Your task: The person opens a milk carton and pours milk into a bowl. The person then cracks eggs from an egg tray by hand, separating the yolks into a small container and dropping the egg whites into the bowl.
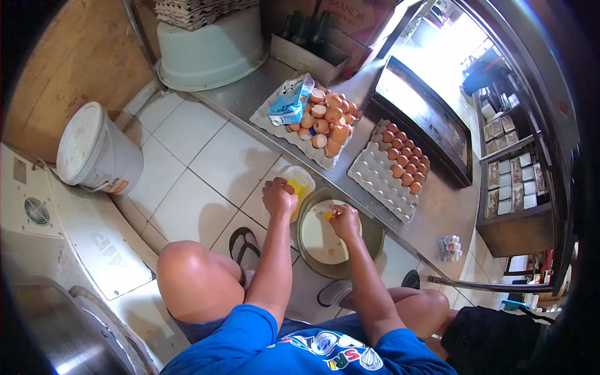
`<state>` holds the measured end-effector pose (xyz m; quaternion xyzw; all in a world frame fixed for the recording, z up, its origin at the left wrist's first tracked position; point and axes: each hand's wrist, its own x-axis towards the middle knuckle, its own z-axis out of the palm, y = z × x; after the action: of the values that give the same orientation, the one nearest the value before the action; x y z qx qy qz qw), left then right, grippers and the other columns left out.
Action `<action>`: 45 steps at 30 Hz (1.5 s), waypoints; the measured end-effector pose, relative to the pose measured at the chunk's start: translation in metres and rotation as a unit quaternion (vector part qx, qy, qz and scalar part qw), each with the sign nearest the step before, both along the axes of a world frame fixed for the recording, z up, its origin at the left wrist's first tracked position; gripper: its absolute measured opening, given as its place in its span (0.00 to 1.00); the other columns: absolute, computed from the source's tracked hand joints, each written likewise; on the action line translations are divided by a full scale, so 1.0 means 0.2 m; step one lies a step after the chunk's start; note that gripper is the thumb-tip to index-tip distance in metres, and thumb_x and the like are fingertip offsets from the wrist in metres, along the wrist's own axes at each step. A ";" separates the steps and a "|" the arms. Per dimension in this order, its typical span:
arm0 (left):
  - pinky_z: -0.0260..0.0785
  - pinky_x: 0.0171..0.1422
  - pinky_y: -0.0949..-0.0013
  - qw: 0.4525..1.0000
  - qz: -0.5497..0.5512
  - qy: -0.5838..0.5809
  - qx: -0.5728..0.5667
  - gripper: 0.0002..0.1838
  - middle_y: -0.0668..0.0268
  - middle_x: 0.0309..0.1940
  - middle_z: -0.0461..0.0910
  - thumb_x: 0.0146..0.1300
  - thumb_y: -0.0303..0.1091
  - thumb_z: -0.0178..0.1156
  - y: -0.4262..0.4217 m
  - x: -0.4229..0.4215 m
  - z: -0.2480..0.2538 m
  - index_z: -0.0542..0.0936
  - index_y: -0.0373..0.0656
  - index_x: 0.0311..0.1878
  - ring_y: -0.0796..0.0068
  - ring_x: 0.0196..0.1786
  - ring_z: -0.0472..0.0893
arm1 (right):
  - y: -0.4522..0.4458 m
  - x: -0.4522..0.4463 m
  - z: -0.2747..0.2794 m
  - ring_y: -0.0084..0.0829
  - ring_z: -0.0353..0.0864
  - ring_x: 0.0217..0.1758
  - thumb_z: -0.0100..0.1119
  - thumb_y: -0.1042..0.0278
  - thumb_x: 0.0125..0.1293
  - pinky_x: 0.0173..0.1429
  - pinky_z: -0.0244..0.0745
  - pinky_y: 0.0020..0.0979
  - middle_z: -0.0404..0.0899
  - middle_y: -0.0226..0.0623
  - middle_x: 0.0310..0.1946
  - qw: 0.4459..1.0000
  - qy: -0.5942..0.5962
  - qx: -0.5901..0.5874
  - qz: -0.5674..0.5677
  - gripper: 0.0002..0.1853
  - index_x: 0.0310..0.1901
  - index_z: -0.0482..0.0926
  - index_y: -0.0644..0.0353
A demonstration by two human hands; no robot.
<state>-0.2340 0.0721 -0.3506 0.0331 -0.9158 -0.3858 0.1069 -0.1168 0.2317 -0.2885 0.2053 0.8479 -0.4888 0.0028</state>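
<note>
My left hand is closed around a brown eggshell, which its fingers partly cover. Below that hand stands a translucent plastic container with yellow liquid in it. Over the large basin of creamy white mixture, my right hand pinches something yellow that looks like an egg yolk; whether a piece of shell is with it I cannot tell. The basin sits on the tiled floor between my feet, touching or very close to the container.
A tray of brown eggs and a tray of cracked shells with a blue packet lie on the metal surface. Left are a lidded white bucket and an upturned tub. A dark-rimmed tray lies beyond.
</note>
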 end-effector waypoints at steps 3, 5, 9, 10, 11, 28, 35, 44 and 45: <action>0.74 0.40 0.55 0.999 0.020 0.037 -0.027 0.09 0.60 0.28 0.83 0.47 0.33 0.62 0.01 0.01 0.05 0.82 0.47 0.35 0.53 0.33 0.82 | -0.01 0.00 -0.06 0.31 0.82 0.33 0.54 0.84 0.58 0.35 0.78 0.24 0.83 0.37 0.32 0.951 -0.033 0.303 0.058 0.13 0.43 0.83 0.66; 0.74 0.39 0.58 0.999 0.003 -0.039 0.020 0.07 0.61 0.27 0.83 0.49 0.33 0.64 -0.01 0.01 0.13 0.82 0.46 0.34 0.57 0.31 0.82 | -0.03 -0.01 -0.03 0.29 0.81 0.32 0.54 0.85 0.57 0.31 0.75 0.24 0.83 0.36 0.32 0.954 -0.008 0.299 0.025 0.14 0.44 0.83 0.65; 0.74 0.37 0.64 0.973 -0.041 -0.160 0.163 0.07 0.62 0.26 0.82 0.52 0.33 0.66 -0.03 -0.01 0.19 0.82 0.44 0.34 0.64 0.30 0.81 | -0.03 -0.04 0.01 0.28 0.80 0.31 0.54 0.86 0.57 0.30 0.73 0.23 0.82 0.36 0.32 0.986 0.036 0.157 -0.039 0.15 0.46 0.81 0.64; 0.74 0.37 0.67 0.943 -0.061 -0.206 0.254 0.07 0.64 0.26 0.82 0.54 0.34 0.67 -0.05 -0.02 0.19 0.82 0.44 0.34 0.67 0.30 0.81 | -0.03 -0.05 0.01 0.28 0.81 0.33 0.55 0.85 0.58 0.32 0.75 0.23 0.82 0.36 0.34 0.996 0.056 0.015 -0.062 0.16 0.47 0.81 0.64; 0.73 0.36 0.70 0.902 -0.079 -0.251 0.342 0.08 0.65 0.26 0.82 0.55 0.34 0.68 -0.07 -0.03 0.19 0.82 0.43 0.35 0.70 0.29 0.80 | -0.02 -0.07 0.00 0.28 0.82 0.34 0.55 0.85 0.59 0.34 0.76 0.23 0.83 0.37 0.35 0.986 0.075 -0.127 -0.082 0.17 0.49 0.80 0.63; 0.70 0.41 0.77 0.837 -0.112 -0.145 0.515 0.12 0.67 0.34 0.84 0.61 0.37 0.67 -0.03 -0.08 0.42 0.83 0.40 0.44 0.80 0.34 0.78 | 0.07 -0.80 0.36 0.26 0.77 0.32 0.63 0.77 0.56 0.32 0.75 0.24 0.81 0.33 0.35 0.964 0.258 -0.049 -0.047 0.18 0.51 0.79 0.60; 0.68 0.42 0.78 0.830 -0.107 -0.162 0.523 0.13 0.71 0.34 0.81 0.63 0.39 0.64 -0.02 -0.11 0.34 0.82 0.44 0.48 0.80 0.38 0.78 | 0.26 -1.22 0.60 0.30 0.79 0.35 0.71 0.62 0.50 0.40 0.76 0.27 0.84 0.35 0.38 0.966 0.203 0.140 -0.084 0.23 0.50 0.81 0.53; 0.71 0.44 0.76 0.847 -0.079 -0.155 0.502 0.11 0.67 0.35 0.83 0.61 0.30 0.64 -0.03 -0.10 0.25 0.82 0.39 0.46 0.78 0.36 0.78 | 0.97 -0.68 0.43 0.47 0.81 0.39 0.57 0.58 0.58 0.45 0.74 0.44 0.83 0.38 0.38 0.909 -0.060 0.392 -0.130 0.17 0.47 0.83 0.51; 0.71 0.44 0.76 0.849 -0.077 -0.159 0.498 0.11 0.67 0.35 0.83 0.61 0.29 0.64 -0.03 -0.09 0.24 0.82 0.39 0.46 0.77 0.36 0.78 | 1.02 -0.65 0.38 0.47 0.81 0.39 0.57 0.58 0.58 0.45 0.74 0.45 0.83 0.38 0.37 0.900 -0.077 0.410 -0.127 0.17 0.48 0.82 0.51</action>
<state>-0.2526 0.0668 -0.3030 0.0716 -0.6053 -0.7863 -0.1010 -0.2461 0.4352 -0.2131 0.3311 0.9372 -0.0768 -0.0784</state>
